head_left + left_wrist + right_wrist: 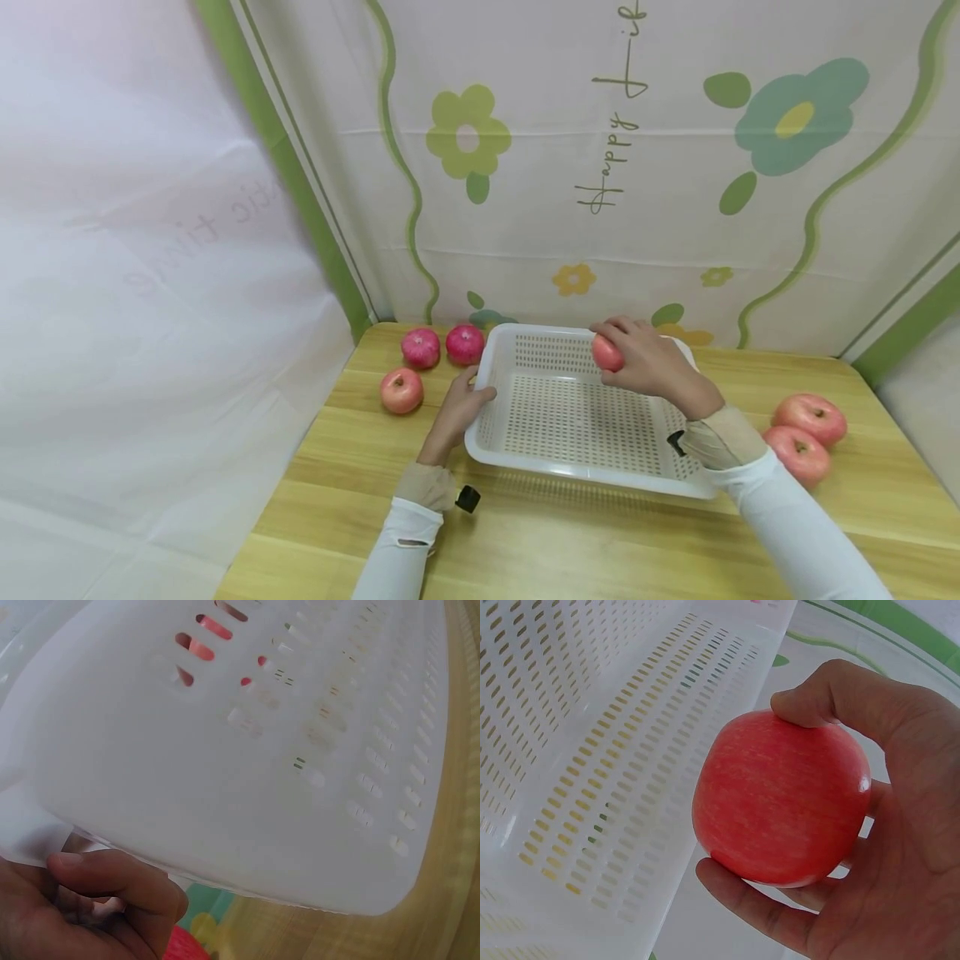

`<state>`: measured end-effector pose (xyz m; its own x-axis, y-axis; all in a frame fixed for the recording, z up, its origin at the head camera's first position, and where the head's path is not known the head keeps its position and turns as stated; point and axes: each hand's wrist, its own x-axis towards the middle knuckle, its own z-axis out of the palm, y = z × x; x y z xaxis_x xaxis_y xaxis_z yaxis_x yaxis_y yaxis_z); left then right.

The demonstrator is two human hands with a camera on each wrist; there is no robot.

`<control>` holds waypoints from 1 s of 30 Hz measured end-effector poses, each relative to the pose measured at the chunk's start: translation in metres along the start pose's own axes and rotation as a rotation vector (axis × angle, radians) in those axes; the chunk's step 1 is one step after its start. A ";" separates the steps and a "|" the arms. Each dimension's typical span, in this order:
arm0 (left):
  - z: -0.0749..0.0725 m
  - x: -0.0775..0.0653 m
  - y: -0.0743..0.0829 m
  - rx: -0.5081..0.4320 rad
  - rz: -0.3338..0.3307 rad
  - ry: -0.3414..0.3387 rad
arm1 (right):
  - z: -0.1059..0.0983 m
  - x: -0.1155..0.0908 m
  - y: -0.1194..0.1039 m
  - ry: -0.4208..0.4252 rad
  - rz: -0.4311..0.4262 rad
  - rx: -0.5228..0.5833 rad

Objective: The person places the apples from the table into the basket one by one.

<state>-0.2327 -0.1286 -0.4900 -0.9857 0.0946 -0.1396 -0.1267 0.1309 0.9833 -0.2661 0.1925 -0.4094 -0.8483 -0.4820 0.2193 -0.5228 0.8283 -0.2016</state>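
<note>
A white, slotted plastic basket (pixel 570 473) sits on the wooden table, with no fruit inside it. My left hand (pixel 457 412) grips its left rim; in the left wrist view, the thumb and a bent finger of the left hand (pixel 112 900) show at the basket's edge (pixel 187 802). Over the far right part of the basket, my right hand (pixel 648 362) holds a red apple (pixel 607 353). The right wrist view shows the apple (pixel 780 799) between thumb and fingers, beside the basket's wall (pixel 577 847).
Left of the basket lies a pink apple (pixel 401 391), with two round magenta, streaked things (pixel 421 347) behind it. Two large apples (pixel 799 456) sit at the right, partly behind the right sleeve. A flower-printed cloth (pixel 525 225) hangs along the table's back edge.
</note>
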 end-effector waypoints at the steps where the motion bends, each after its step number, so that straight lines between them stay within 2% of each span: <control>1: 0.000 0.000 0.000 0.002 -0.001 0.001 | 0.001 0.001 -0.001 0.001 -0.002 0.001; 10: -0.001 0.000 0.001 -0.010 0.010 -0.015 | 0.008 0.008 -0.003 -0.004 -0.020 0.002; 13: -0.001 0.003 -0.003 -0.011 0.012 -0.007 | 0.010 0.010 -0.005 -0.006 -0.022 0.004; 24: 0.000 0.002 -0.002 0.007 0.014 0.011 | 0.013 0.018 -0.013 -0.007 -0.038 0.024; 30: 0.000 0.003 -0.002 0.017 0.015 0.016 | 0.015 0.021 -0.016 -0.040 -0.033 0.034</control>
<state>-0.2350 -0.1289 -0.4924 -0.9891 0.0808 -0.1232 -0.1105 0.1460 0.9831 -0.2768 0.1648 -0.4159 -0.8328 -0.5207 0.1879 -0.5526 0.8017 -0.2277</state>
